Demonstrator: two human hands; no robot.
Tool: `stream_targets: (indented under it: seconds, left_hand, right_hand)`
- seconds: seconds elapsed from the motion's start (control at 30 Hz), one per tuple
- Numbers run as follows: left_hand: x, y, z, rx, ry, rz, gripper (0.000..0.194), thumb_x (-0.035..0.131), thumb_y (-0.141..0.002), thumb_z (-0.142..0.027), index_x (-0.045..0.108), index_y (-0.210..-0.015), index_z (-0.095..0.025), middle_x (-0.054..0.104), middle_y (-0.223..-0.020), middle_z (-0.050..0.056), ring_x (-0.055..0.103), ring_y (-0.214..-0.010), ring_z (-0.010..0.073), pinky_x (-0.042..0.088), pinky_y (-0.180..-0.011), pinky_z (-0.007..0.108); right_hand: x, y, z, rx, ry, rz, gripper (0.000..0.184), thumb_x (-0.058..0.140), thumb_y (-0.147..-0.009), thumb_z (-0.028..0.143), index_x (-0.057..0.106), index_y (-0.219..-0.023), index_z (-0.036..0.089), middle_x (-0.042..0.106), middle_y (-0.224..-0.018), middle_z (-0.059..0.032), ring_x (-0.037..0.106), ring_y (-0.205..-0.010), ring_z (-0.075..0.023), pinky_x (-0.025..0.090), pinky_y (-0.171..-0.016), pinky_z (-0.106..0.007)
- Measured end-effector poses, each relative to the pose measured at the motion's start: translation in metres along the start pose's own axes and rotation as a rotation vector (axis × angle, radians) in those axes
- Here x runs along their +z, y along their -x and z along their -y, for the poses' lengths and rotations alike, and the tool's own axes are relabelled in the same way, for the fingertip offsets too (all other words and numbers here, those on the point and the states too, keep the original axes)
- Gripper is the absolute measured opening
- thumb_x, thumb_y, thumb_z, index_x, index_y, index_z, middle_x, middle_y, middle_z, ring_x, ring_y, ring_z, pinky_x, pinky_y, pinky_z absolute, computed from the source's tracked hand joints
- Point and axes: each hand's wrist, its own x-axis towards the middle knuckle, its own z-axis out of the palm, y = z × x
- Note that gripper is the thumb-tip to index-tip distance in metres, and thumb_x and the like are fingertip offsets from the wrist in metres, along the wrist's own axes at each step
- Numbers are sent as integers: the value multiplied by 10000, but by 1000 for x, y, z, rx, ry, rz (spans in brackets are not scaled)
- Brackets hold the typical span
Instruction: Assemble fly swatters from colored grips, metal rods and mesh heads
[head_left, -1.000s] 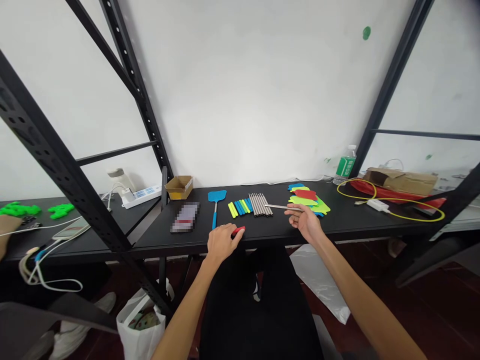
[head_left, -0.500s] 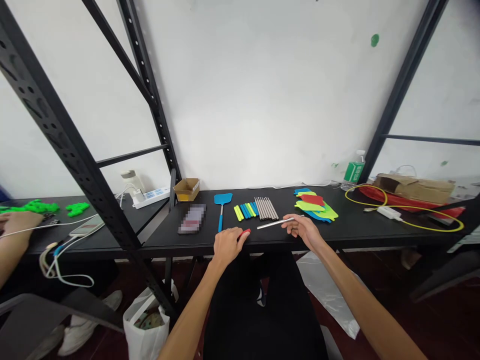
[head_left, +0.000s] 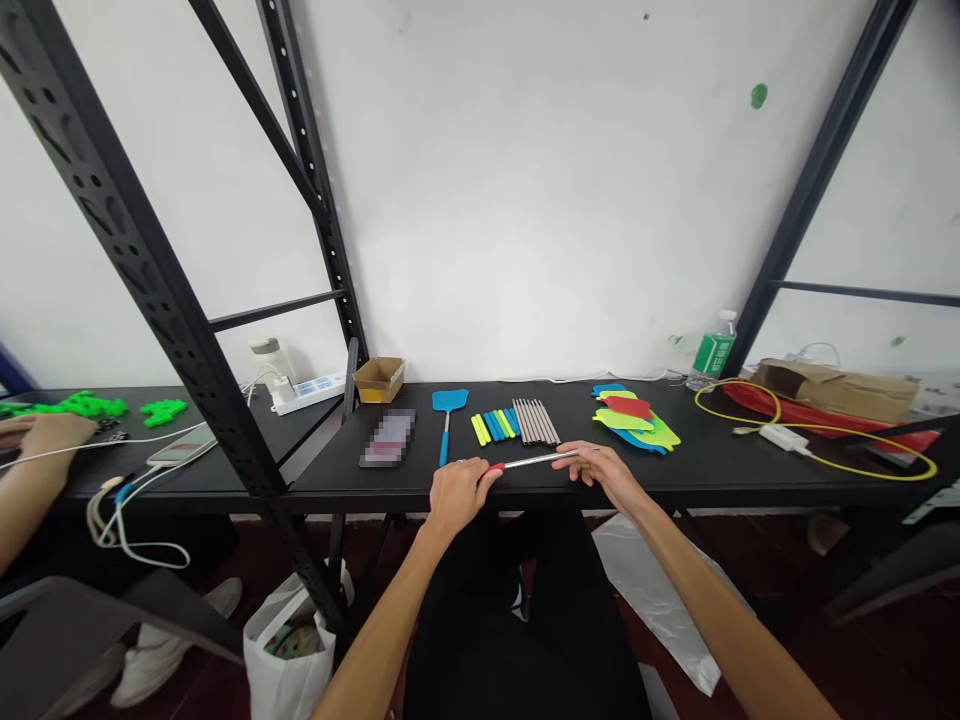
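My left hand (head_left: 459, 492) is closed around a red handle (head_left: 496, 467), most of it hidden in the fingers. In my right hand (head_left: 600, 472) a thin silver metal rod (head_left: 531, 461) is pinched, its left end meeting the red handle's end. Beyond my hands lies a row of yellow and blue handles (head_left: 495, 426), beside several metal rods (head_left: 535, 422). A blue fly swatter (head_left: 450, 402) rests left of them. Flat swatter heads (head_left: 637, 420) in yellow, blue and red are piled to the right.
On the black table (head_left: 322, 478) stand a small cardboard box (head_left: 379, 380) and a phone (head_left: 388, 438). A bottle (head_left: 714, 352), yellow cable (head_left: 862, 470) and red bag (head_left: 817, 420) lie right. Shelf posts (head_left: 142, 260) flank me. A co-worker's hand (head_left: 45, 445) is far left.
The rod in my right hand has moved left and its end now meets the red handle in my left hand. The view has shifted slightly.
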Motion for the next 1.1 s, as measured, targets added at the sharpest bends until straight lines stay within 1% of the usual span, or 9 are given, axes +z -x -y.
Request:
stream_targets:
  seconds: [0.3, 0.5, 0.67, 0.8, 0.97, 1.1]
  left_hand:
    - [-2, 0, 0, -9, 5, 27, 487, 291, -1010, -520, 578, -757, -218, 652, -770, 37, 591, -739, 177, 248, -590, 288]
    - [-3, 0, 1, 21, -3, 19, 488, 292, -1005, -537, 571, -757, -223, 643, -752, 26, 582, -718, 176, 249, -592, 296]
    - [-3, 0, 1, -3, 3, 38, 497, 296, -1001, -544, 576, -746, -222, 637, -742, 35, 584, -721, 181, 248, -588, 294]
    - [-3, 0, 1, 8, 13, 32, 499, 284, -1002, -544, 571, -750, -224, 640, -747, 35, 584, -718, 182, 249, -587, 286]
    - [-1, 0, 2, 16, 16, 16, 504, 281, -1003, -548, 561, -742, -219, 647, -750, 32, 583, -715, 181, 218, -575, 290]
    - [0, 0, 2, 14, 11, 0, 500, 283, -1006, -542, 554, -738, -218, 651, -747, 27, 582, -711, 180, 198, -571, 300]
  right_hand:
    - [-1, 1, 4, 20, 4, 51, 390, 530, -897, 465, 714, -1077, 171, 751, -1023, -144, 617, -716, -202, 371, -558, -290]
    - [-2, 1, 3, 19, -4, 54, 403, 541, -906, 479, 720, -1100, 174, 750, -982, -136, 606, -715, -192, 368, -554, -283]
    - [-2, -3, -3, -1, 15, -15, 425, 590, -878, 492, 711, -1137, 178, 722, -939, -118, 589, -706, -175, 356, -513, -265]
    - [-2, -6, -9, -10, -3, -101, 384, 663, -829, 480, 693, -1067, 181, 694, -900, -87, 575, -678, -157, 362, -495, -249]
    - [-2, -9, -13, -9, -16, -151, 374, 757, -756, 441, 617, -995, 190, 701, -898, -75, 570, -646, -143, 382, -494, -240]
    - [-3, -10, -16, 8, -45, -183, 384, 745, -769, 448, 584, -1015, 201, 722, -913, -81, 591, -639, -147, 391, -499, -240]
